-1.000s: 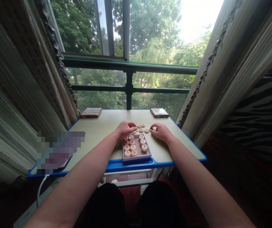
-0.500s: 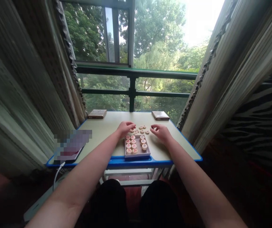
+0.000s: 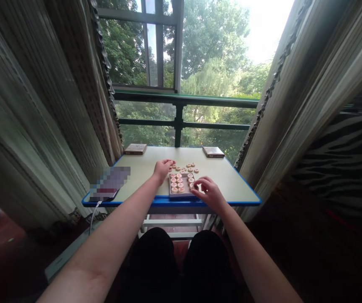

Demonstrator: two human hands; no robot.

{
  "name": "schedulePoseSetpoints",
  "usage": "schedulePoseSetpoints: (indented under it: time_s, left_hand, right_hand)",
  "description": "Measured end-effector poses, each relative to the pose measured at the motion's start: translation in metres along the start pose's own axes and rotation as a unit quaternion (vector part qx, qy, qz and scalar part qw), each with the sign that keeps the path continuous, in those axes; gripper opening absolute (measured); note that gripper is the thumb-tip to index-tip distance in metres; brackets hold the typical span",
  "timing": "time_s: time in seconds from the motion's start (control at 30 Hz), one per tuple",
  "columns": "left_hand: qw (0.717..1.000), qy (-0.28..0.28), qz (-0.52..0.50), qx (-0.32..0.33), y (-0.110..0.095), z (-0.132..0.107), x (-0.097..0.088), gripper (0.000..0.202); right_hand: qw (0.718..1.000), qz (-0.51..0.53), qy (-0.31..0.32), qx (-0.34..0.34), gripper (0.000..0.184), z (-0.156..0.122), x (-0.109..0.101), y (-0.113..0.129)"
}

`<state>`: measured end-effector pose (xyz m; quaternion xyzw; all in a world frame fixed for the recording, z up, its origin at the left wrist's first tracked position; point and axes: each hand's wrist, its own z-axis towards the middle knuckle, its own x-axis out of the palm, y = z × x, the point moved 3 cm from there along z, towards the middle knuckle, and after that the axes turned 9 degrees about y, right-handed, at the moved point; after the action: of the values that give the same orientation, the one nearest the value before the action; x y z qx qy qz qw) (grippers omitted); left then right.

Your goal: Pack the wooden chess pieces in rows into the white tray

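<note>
Red-marked xiangqi pieces (image 3: 177, 184) fill two columns at the left of a shallow open box (image 3: 185, 195) near the table's front edge. A column of dark-marked pieces (image 3: 190, 180) lines the box's right side. My right hand (image 3: 208, 191) is at this side, thumb and fingers pinched round a xiangqi piece (image 3: 196, 187) at the column's front end. Several loose xiangqi pieces (image 3: 190, 170) lie on the table behind the box. Over the left end of these, my left hand (image 3: 162, 170) has its fingertips drawn together; whatever they hold is too small to make out.
The pale table (image 3: 137, 176) has a blue rim. A flat brown box (image 3: 136, 149) lies at its back left corner, another flat box (image 3: 213, 152) at the back right. A blurred tablet-like device (image 3: 110, 185) with a white cable (image 3: 94, 212) rests at the left edge.
My right hand has come from beside the loose pieces toward me, to the front right of the box. My left hand stays by the loose pieces. The view has shifted slightly.
</note>
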<state>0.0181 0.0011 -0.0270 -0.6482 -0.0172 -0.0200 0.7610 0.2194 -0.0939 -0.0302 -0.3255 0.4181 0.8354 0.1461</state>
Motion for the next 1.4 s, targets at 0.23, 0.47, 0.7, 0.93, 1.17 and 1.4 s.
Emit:
schedulePoseSetpoints:
  time_s: [0.23, 0.47, 0.7, 0.93, 1.17, 1.4]
  left_hand:
    - [0.994, -0.102, 0.035, 0.007, 0.006, -0.014, -0.015, 0.022]
    - [0.978, -0.184, 0.093, 0.009, 0.022, -0.009, -0.029, 0.021]
    - [0.971, -0.178, 0.159, 0.015, 0.022, -0.008, -0.026, 0.021]
    - [0.97, -0.172, 0.174, 0.017, 0.019, -0.011, -0.027, 0.022]
    - [0.969, -0.174, 0.177, 0.017, 0.021, -0.009, -0.028, 0.022]
    - [0.967, -0.177, 0.182, 0.013, 0.021, -0.008, -0.029, 0.023]
  right_hand:
    - [0.998, -0.058, -0.018, 0.014, 0.018, -0.004, 0.005, 0.003]
    - [0.998, -0.06, -0.021, 0.006, 0.019, -0.003, 0.008, 0.0]
    - [0.999, -0.037, -0.007, 0.023, 0.019, 0.002, 0.007, -0.003]
    - [0.999, -0.031, 0.025, 0.035, 0.02, 0.001, 0.005, -0.006]
    - [0.998, -0.04, 0.044, 0.024, 0.016, 0.0, 0.003, -0.005]
    - [0.998, -0.051, 0.043, 0.022, 0.017, -0.002, 0.002, -0.004]
